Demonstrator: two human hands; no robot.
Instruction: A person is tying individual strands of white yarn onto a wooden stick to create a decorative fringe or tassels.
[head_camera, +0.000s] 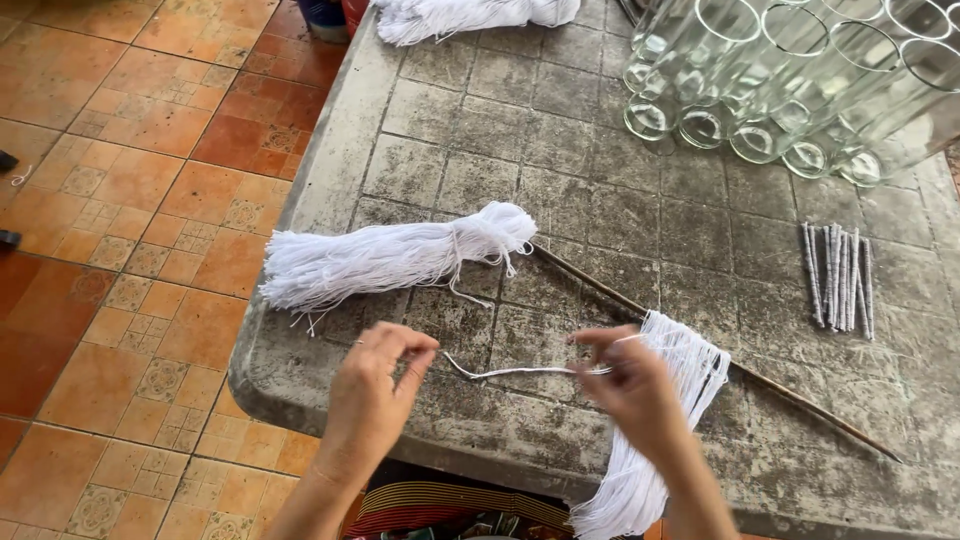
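My left hand (375, 385) pinches one end of a short white string (510, 371) above the near edge of the stone table (600, 200). My right hand (630, 385) pinches the string's other end, so it stretches between both hands. Under my right hand a hank of white strings (665, 420) is draped over a thin brown stick (800, 400) and hangs past the table's edge. A tied bundle of white string (390, 258) lies on the table just beyond my left hand.
Several clear glass tubes (790, 80) stand at the table's far right. A small pile of white-wrapped sticks (838, 275) lies at the right. Another white string bundle (470, 15) sits at the far edge. Orange tiled floor (130, 230) lies to the left.
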